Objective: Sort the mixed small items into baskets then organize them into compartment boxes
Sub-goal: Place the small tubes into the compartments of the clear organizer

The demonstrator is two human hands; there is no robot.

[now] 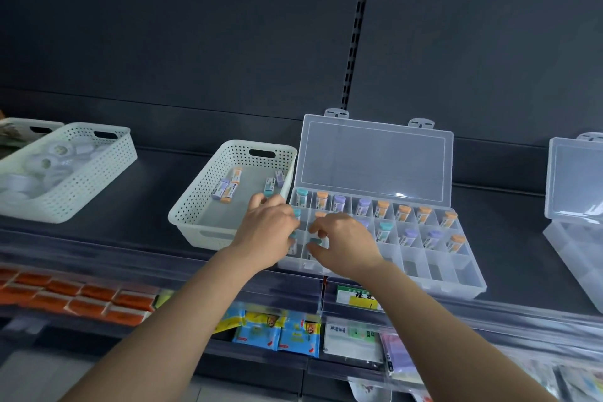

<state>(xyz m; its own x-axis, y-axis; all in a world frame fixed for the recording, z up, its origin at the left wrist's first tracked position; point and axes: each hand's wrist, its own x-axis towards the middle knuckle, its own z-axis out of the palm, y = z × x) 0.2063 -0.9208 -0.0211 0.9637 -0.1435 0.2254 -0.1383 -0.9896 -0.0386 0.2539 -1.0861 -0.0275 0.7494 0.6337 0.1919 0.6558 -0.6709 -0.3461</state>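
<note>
Bare left hand (266, 232) grasp unclear, right hand (342, 241) pinching teal-capped tube (316, 241), clear compartment box (470, 274), perforated white basket (195, 206)

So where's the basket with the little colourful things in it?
In the head view, the white basket sits mid-shelf, just left of the open clear compartment box, with the left hand over its near right corner.

A clear compartment box (470, 284) lies on the shelf (146, 206), its lid (375, 160) standing open; capped tubes (424, 214) in teal, orange and purple fill its rear compartments. Just left, a white perforated basket (192, 215) holds five loose tubes (230, 191) lying flat
</note>
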